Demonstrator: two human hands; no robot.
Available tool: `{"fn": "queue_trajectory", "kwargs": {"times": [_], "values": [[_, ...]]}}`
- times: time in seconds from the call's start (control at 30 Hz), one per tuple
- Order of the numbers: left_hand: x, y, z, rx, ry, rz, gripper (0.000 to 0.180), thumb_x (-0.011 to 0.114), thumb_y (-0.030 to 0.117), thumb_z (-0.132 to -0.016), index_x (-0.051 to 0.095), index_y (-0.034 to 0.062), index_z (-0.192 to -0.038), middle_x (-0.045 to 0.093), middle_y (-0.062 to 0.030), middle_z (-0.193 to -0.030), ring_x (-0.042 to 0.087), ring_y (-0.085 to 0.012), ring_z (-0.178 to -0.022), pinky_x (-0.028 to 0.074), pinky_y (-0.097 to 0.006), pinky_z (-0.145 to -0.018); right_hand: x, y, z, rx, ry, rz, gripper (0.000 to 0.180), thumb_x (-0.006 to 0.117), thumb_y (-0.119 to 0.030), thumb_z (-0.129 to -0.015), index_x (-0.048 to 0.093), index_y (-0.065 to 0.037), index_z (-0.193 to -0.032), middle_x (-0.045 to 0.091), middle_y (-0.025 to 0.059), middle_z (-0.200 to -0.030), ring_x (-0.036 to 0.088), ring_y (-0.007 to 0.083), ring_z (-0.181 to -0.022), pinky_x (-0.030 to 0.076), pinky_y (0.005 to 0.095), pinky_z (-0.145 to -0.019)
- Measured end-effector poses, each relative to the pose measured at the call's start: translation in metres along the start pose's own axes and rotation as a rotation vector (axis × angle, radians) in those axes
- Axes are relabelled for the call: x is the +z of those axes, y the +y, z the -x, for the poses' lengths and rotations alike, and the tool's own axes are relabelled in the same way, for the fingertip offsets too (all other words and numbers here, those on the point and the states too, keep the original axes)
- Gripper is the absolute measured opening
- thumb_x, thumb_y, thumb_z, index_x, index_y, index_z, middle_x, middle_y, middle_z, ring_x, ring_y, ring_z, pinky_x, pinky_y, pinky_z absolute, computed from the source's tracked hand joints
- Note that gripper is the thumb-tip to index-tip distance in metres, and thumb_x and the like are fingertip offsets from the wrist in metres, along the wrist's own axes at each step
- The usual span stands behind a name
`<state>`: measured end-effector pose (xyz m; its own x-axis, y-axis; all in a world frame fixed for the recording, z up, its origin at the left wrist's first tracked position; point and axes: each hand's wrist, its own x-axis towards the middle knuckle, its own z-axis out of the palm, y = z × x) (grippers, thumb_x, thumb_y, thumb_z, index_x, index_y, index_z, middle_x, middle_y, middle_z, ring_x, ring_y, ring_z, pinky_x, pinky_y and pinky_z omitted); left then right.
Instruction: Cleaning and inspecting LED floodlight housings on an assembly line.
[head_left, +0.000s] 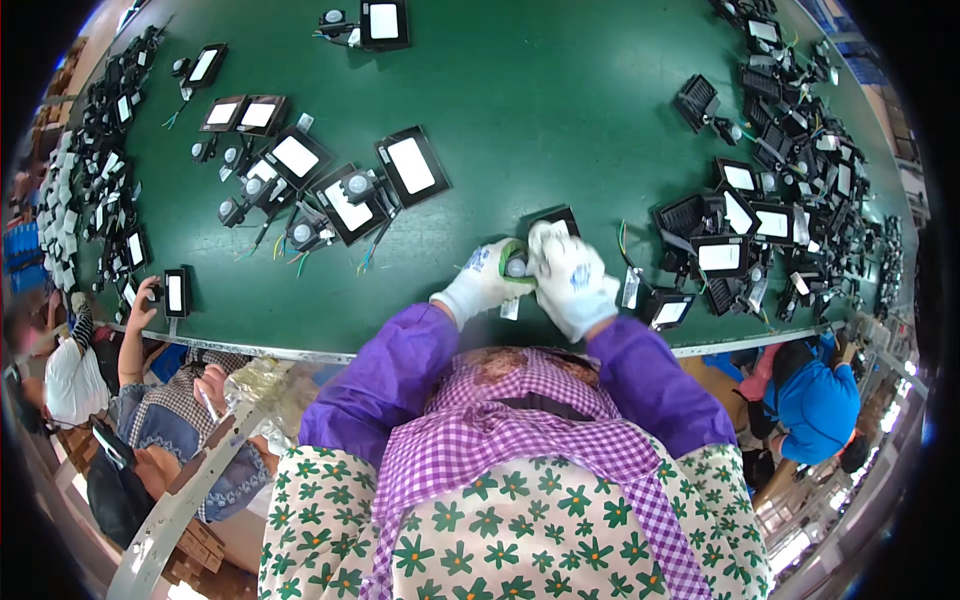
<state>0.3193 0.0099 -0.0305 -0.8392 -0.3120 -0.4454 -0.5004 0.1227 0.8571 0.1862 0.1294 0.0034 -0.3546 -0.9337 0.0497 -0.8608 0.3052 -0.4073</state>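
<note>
Floodlight (553,219) in gloved hands (530,275), lamp piles (780,210) beside

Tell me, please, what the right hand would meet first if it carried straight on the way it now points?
Probably the small black floodlight that the right hand already grips at its fingertips; beyond lies bare green table. Depth is unclear.

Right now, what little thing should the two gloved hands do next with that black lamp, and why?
Probably keep the left hand steady while the right hand works the small grey part pinched between them; the black lamp lies half hidden under both gloves on the green table.
</note>
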Motion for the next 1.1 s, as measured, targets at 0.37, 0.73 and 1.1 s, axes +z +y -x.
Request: {"fn": "queue_trajectory", "kwargs": {"times": [0.37,0.73,1.1], "values": [[-0.001,0.006,0.004,0.002,0.016,0.003,0.053,0.081,0.025,-0.070,0.060,0.0020,-0.113,0.068,-0.0167,-0.103,0.066,-0.0274,-0.096,0.051,-0.037,-0.086,-0.009,0.009,-0.020,0.232,-0.155,0.076,0.029,0.057,-0.016,-0.083,0.056,-0.006,-0.110,0.063,0.0137,-0.089,0.062,0.0328,-0.084,0.050,0.0432,-0.073],[-0.001,0.007,0.003,0.010,0.014,-0.009,0.052,0.081,0.023,-0.071,0.060,0.0016,-0.114,0.068,-0.0151,-0.104,0.066,-0.0259,-0.096,0.051,-0.036,-0.087,-0.012,0.005,-0.032,0.150,0.005,0.031,0.023,0.061,-0.017,-0.081,0.056,-0.007,-0.100,0.063,0.0145,-0.093,0.061,0.0333,-0.087,0.049,0.0443,-0.078],[0.002,0.015,0.000,-0.002,-0.009,-0.098,0.052,0.081,0.023,-0.069,0.061,0.0023,-0.112,0.068,-0.0168,-0.099,0.067,-0.0279,-0.092,0.052,-0.037,-0.084,-0.003,0.047,-0.024,0.573,0.024,-0.056,0.027,0.058,-0.025,-0.089,0.058,-0.003,-0.104,0.064,0.0201,-0.091,0.062,0.0406,-0.086,0.049,0.0452,-0.075]]}}
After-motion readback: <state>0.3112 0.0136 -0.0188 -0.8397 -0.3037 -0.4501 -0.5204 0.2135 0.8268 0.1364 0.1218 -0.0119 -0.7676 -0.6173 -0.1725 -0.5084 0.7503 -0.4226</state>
